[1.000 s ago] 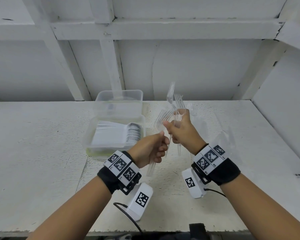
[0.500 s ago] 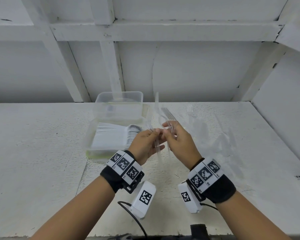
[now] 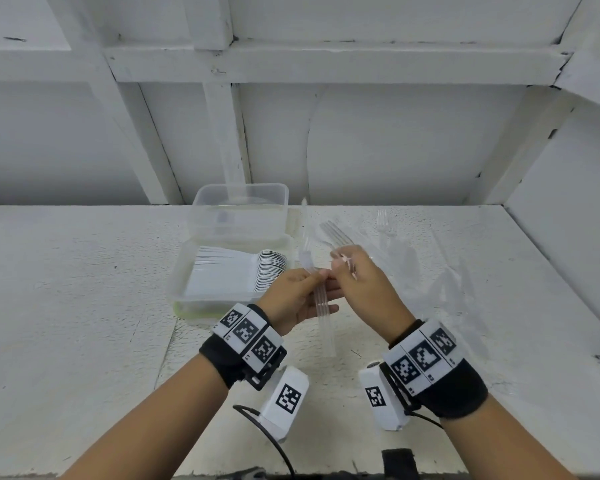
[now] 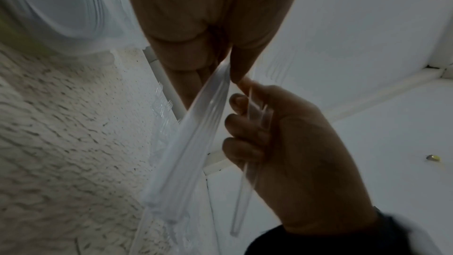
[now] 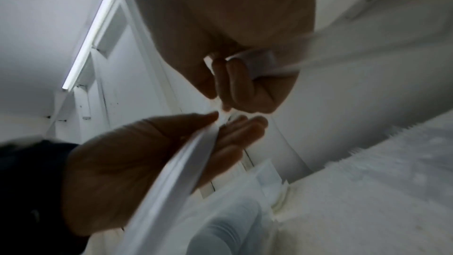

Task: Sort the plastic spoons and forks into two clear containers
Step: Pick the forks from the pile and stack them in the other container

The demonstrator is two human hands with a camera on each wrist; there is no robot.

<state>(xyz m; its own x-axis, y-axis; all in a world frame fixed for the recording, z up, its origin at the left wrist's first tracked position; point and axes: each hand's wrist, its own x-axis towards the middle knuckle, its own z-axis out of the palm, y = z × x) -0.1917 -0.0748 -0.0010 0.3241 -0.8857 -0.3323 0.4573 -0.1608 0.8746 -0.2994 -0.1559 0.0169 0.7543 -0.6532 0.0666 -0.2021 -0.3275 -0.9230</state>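
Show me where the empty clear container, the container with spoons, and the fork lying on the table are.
empty clear container [image 3: 201,206]: head view, left rim.
container with spoons [image 3: 181,282]: head view, left wall.
fork on the table [image 3: 382,220]: head view, its tines.

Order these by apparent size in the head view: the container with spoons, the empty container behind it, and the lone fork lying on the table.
1. Container with spoons, though it is nearer the camera.
2. Empty container.
3. Lone fork.
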